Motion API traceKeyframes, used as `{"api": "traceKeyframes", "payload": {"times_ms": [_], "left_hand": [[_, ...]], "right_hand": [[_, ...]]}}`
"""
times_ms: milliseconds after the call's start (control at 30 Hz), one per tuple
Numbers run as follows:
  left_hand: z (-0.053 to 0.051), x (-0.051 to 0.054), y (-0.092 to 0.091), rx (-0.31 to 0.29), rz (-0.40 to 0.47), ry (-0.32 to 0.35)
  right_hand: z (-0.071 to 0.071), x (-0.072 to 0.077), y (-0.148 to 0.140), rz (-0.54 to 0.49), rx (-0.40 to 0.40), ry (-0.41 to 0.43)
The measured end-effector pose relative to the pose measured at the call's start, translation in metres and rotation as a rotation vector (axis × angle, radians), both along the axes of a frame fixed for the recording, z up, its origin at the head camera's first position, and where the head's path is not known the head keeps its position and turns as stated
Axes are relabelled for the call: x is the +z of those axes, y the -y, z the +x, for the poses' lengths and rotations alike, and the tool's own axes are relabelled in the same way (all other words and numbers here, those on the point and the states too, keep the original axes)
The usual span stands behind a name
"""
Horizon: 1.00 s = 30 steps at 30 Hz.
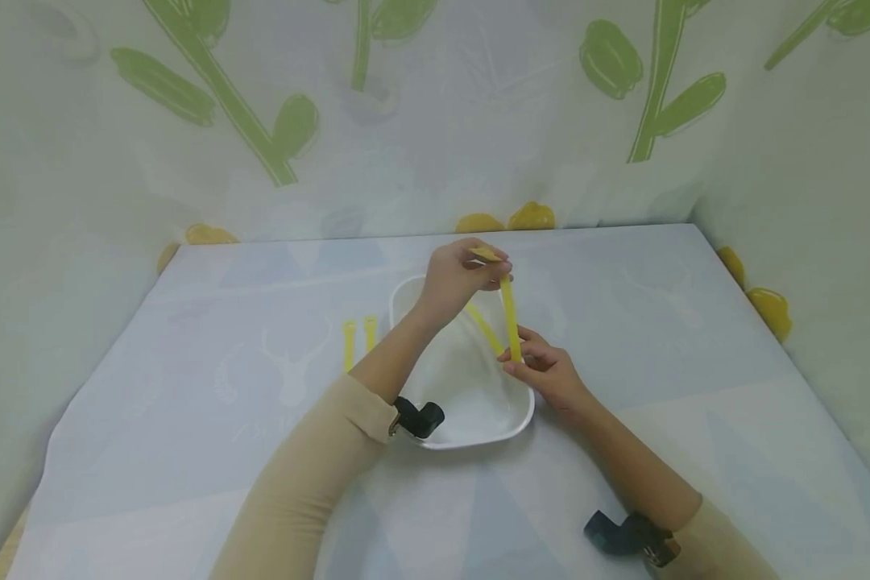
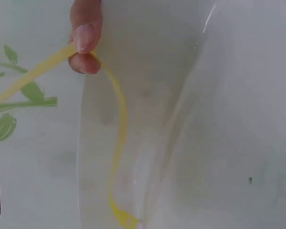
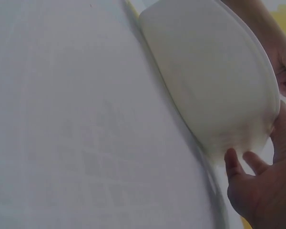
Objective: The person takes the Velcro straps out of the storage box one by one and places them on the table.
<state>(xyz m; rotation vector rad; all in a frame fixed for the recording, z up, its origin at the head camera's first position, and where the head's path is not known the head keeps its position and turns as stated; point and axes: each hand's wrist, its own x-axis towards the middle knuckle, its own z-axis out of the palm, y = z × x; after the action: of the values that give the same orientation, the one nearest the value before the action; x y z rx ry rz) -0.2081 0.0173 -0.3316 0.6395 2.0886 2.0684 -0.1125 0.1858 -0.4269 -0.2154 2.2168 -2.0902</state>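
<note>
A long yellow strap (image 1: 510, 316) stretches between both hands above the white basin (image 1: 471, 407). My left hand (image 1: 458, 278) pinches its upper part, and a short yellow end shows over the fingers. Lower down, at the basin's right rim, my right hand (image 1: 548, 373) pinches the strap between thumb and fingers. From that pinch the rest of the strap curves away over the basin; its slotted head (image 2: 126, 219) appears in the left wrist view. The right wrist view shows the right hand (image 3: 269, 186) beside the basin's outer wall (image 3: 205, 71); the strap is hidden there.
Two more yellow straps with slotted heads, one left (image 1: 350, 345) and one right (image 1: 370, 332), lie left of the basin, partly behind the left forearm. A pale patterned cloth (image 1: 188, 387) covers the table. Leaf-printed fabric walls (image 1: 442, 145) stand behind and at the sides.
</note>
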Motion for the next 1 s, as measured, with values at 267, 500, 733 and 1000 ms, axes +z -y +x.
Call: {"api": "traceKeyframes", "payload": {"times_ms": [267,500,733,1000], "left_hand": [[-0.002,0.006,0.007,0.061,-0.027,0.022],[0.0,0.005,0.009,0.111,0.014,0.019],[-0.001,0.003,0.011,0.154,0.05,0.0],[-0.002,0.002,0.011,0.198,0.063,0.011]], "right_hand": [[0.001,0.001,0.001,0.015,-0.023,-0.035],[0.004,0.003,0.002,0.058,-0.056,-0.02],[0.005,0.005,0.004,0.134,-0.081,0.037],[0.007,0.006,0.007,0.148,-0.104,0.051]]}}
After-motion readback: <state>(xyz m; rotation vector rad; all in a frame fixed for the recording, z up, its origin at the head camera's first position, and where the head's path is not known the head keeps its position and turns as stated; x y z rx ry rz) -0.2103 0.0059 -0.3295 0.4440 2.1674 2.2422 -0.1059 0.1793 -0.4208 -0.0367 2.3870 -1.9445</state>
